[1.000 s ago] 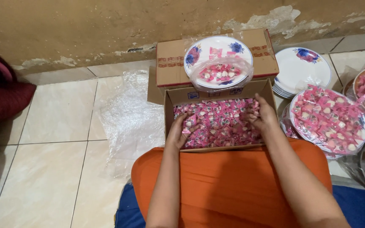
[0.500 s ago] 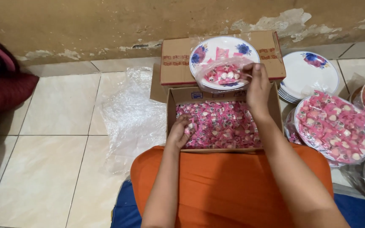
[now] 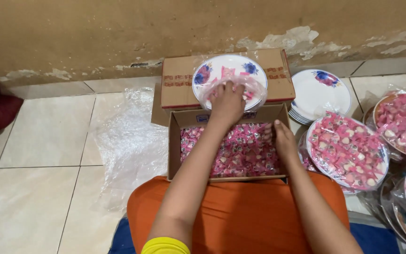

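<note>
Left hand (image 3: pixel 227 101) reaches forward onto the plastic-covered plate (image 3: pixel 230 81) of pink sweets, fingers curled down on the wrap, grip clenched on it as far as visible; plate sits on the closed carton (image 3: pixel 177 84) by the wall; right hand (image 3: pixel 283 141) rests in the open box (image 3: pixel 175 146) of pink wrapped candies (image 3: pixel 240 150), fingers loose, grasping nothing visible; filled wrapped plates (image 3: pixel 348 150) lie right on the floor.

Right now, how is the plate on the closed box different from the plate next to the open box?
The plate on the closed box holds only a few pink sweets, and the left hand reaches into its clear bag. The plate beside the open box is heaped with sweets, lies lower at floor level, and no hand touches it. Both are round and sit in clear plastic.
</note>
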